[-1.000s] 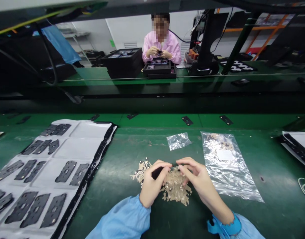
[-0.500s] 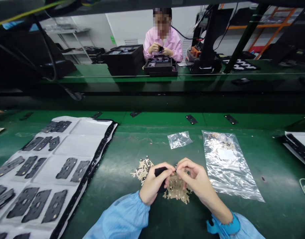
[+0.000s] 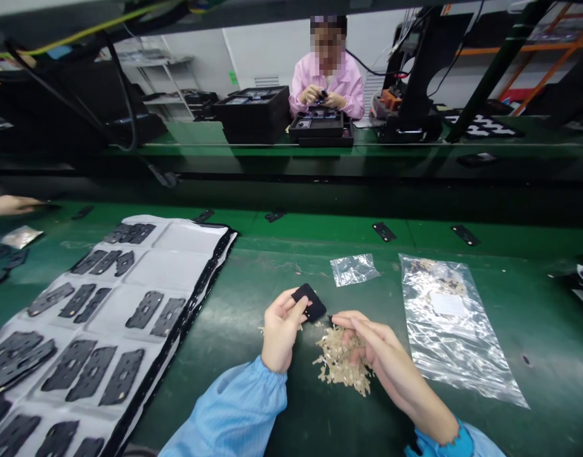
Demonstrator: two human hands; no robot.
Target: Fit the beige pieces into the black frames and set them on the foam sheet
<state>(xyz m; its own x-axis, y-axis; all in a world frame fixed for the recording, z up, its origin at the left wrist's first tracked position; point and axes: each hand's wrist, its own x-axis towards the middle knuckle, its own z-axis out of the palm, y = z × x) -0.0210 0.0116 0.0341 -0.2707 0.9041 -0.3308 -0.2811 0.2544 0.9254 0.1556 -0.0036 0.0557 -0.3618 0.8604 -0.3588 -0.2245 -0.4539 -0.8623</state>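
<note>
A shallow white tray (image 3: 160, 270) holds flat black plates (image 3: 117, 388) in compartments; a crinkled clear bag (image 3: 467, 355) holds tan bits (image 3: 431, 274). The left hand (image 3: 279, 330) has its fingers closed on a squarish, matte black piece (image 3: 314, 307) above the green surface (image 3: 234, 304). Over heaped, thin tan pieces (image 3: 343, 368), the right hand (image 3: 386, 349) curls, fingertips near a dark speck (image 3: 330, 319); whether gripped, I cannot tell.

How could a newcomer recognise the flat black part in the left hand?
On the green worktop lies a heap of small beige pieces. Left of it, the left hand holds the black rectangular part, unlike the dark plates on the white tray.
</note>
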